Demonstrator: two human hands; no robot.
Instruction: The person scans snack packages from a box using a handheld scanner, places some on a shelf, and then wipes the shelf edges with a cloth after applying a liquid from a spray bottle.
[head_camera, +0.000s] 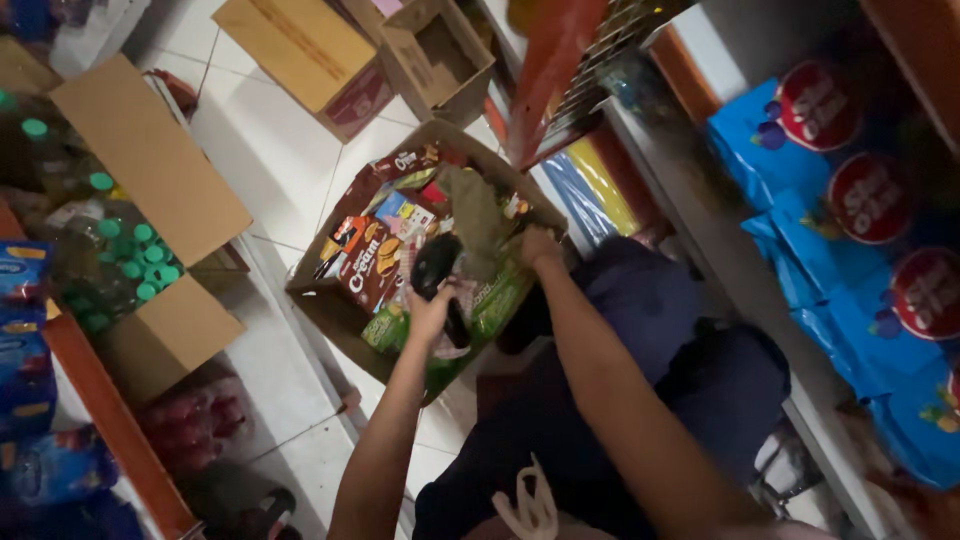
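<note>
Crouched on the tiled floor (290, 170), the person reaches both arms into an open cardboard box (335, 300) of snack packets: the left hand (430, 312) is closed around a dark packet (437, 265) at the box's middle, the right hand (540, 246) grips a crumpled olive wrapper (478, 215) at its two o'clock. At nine o'clock stands a carton of green-capped bottles (120, 260), at twelve two more cartons (345, 55), and at three a shelf of blue bags (850, 240) hems in the person's knees.

The picture is dim and blurry. The white floor (290, 170) at eleven o'clock looks brightest; the bottom corners are dark.
</note>
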